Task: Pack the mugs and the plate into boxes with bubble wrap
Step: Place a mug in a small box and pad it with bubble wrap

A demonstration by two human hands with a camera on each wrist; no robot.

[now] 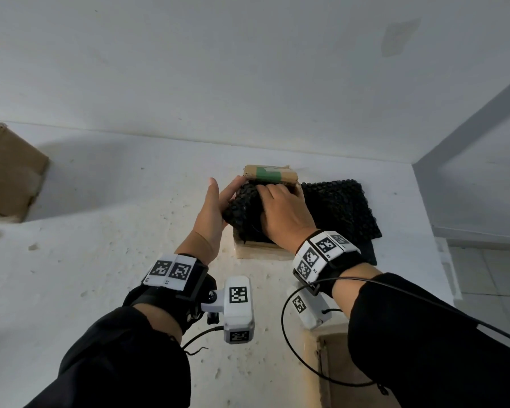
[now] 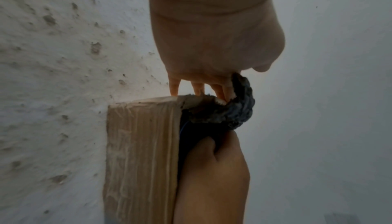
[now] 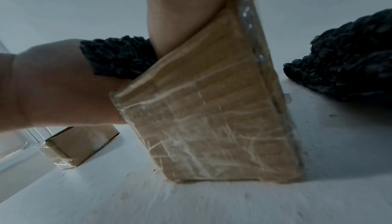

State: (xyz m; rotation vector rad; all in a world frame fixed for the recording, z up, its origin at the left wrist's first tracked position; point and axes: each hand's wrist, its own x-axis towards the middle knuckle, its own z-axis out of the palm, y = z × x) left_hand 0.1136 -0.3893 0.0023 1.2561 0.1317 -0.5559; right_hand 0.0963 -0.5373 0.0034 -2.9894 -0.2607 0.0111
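A small taped cardboard box stands on the white table, its far flap marked with green tape. A bundle in black bubble wrap sits partly in the box's mouth; what is inside the wrap is hidden. My left hand presses flat against the bundle's left side, and its fingertips reach the box rim. My right hand lies on top with fingers curled over the bundle. The right wrist view shows the box wall and the bundle between both hands.
A spare sheet of black bubble wrap lies just right of the box. A larger cardboard box stands far left against the wall. Another box is near the table's front edge under my right arm. The table ends at the right.
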